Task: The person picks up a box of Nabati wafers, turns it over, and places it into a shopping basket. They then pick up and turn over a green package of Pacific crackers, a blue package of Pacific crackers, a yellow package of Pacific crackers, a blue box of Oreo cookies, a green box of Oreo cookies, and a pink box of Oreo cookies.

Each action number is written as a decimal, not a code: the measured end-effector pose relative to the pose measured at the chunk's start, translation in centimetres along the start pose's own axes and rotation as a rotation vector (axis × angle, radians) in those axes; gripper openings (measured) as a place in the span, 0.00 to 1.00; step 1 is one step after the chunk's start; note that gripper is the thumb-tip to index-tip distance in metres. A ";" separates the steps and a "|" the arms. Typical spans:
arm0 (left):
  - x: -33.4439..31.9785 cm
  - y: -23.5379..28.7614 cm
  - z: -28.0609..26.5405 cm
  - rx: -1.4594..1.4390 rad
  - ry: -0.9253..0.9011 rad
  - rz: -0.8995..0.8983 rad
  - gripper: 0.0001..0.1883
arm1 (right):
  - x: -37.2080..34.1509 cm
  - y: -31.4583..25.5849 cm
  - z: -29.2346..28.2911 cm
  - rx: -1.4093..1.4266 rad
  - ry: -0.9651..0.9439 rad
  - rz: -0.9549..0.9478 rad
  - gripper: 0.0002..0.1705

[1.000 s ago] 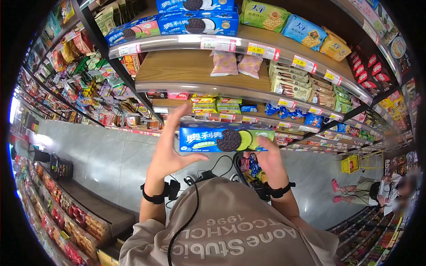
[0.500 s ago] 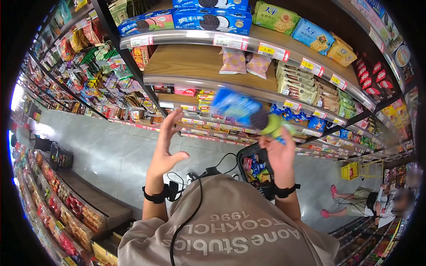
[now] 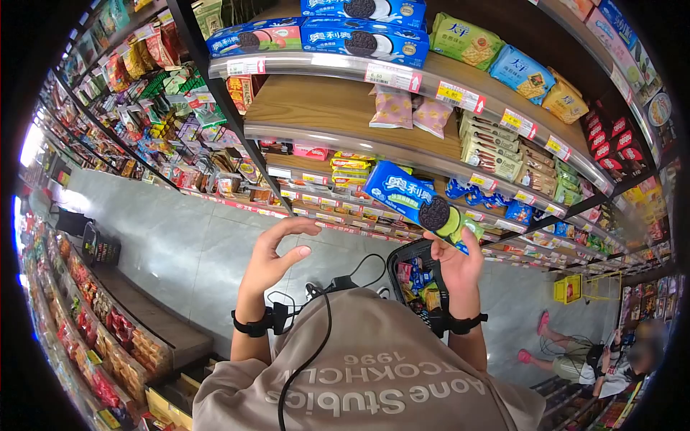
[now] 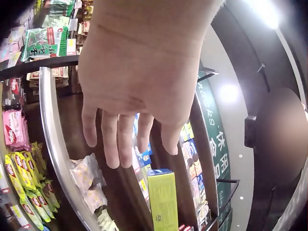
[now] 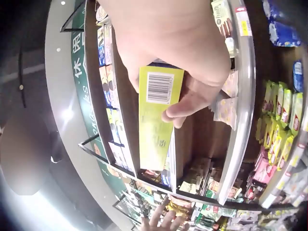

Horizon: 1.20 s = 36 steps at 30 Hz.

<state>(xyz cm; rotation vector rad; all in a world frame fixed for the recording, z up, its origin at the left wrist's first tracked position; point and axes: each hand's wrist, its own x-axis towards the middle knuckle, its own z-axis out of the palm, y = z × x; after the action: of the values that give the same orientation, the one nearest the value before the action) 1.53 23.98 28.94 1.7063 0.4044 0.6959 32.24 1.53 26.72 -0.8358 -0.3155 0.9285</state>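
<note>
A blue and green box of Oreo cookies [image 3: 404, 192] tilts in front of the shelves, its left end higher. My right hand [image 3: 460, 271] grips it by the lower right end, thumb over the front. The right wrist view shows the yellow-green side of the cookie box [image 5: 156, 122] with a barcode, and my right hand [image 5: 178, 45] around one end. To the left of the box, apart from it, my left hand [image 3: 272, 262] is raised with relaxed, slightly bent fingers and holds nothing. In the left wrist view the fingers of my left hand [image 4: 139, 82] point toward the shelf.
A black basket [image 3: 394, 269] with packaged snacks stands below my right hand. The shelf ahead holds blue cookie boxes [image 3: 364, 42], cracker packs [image 3: 466, 39] and pink bags [image 3: 392, 108]. A yellow basket [image 3: 567, 289] and a person [image 3: 611, 359] are at the right.
My left hand has moved off the box's left end. My right hand has shifted right and turned the box from level to tilted. The view has swung slightly left.
</note>
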 end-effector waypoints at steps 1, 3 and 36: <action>0.0 0.0 0.0 -0.011 0.001 -0.001 0.24 | -0.1 0.2 -0.4 -0.023 0.011 0.000 0.25; 0.1 -0.1 -0.3 -0.030 0.009 0.003 0.24 | 0.2 0.7 -1.6 -0.071 0.024 -0.002 0.25; -1.0 2.0 -0.1 0.101 -0.099 0.014 0.42 | 3.2 0.5 0.8 -0.242 -0.343 0.120 0.42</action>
<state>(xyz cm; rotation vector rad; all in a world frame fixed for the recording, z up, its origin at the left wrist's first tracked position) 0.50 22.95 30.63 1.8327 0.3641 0.6071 33.36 4.65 26.49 -0.9226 -0.6912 1.1634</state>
